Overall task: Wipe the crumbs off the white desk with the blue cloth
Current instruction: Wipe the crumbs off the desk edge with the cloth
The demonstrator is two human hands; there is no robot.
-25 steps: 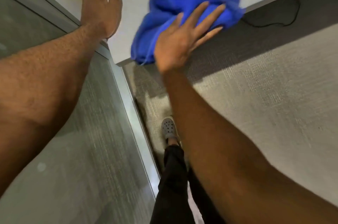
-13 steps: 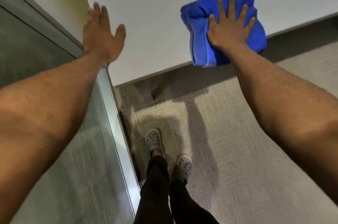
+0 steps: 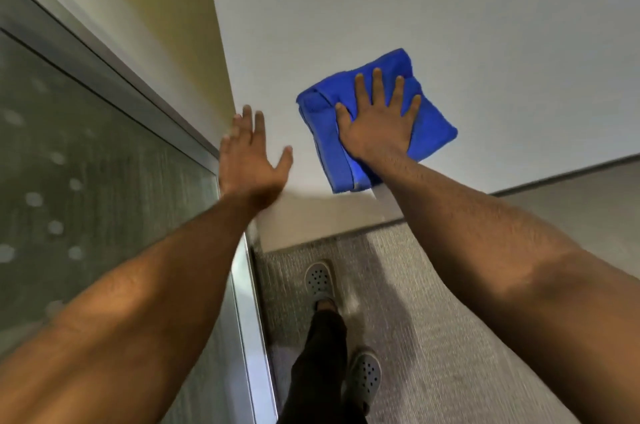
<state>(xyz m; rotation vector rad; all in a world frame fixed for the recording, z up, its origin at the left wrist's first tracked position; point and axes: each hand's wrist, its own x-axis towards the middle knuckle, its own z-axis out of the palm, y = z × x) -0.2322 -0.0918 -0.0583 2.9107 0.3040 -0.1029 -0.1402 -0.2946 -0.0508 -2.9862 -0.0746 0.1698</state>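
Note:
The folded blue cloth [image 3: 429, 118] lies flat on the white desk [image 3: 450, 18], near its front edge. My right hand [image 3: 375, 118] presses down on the cloth, palm flat and fingers spread. My left hand [image 3: 251, 160] is open with fingers apart at the desk's front left corner, just left of the cloth, holding nothing. I cannot make out any crumbs on the desk surface.
A frosted glass partition [image 3: 86, 181] with a metal frame runs along the left. A yellowish wall [image 3: 166, 7] stands behind the desk's left edge. Below the desk is grey carpet [image 3: 450, 337], where my feet in grey perforated clogs [image 3: 318, 279] stand.
The cloth went from bunched at the desk edge to flat and folded on the surface, further in from the edge. My right hand now presses on it. My left hand has come down to the desk corner.

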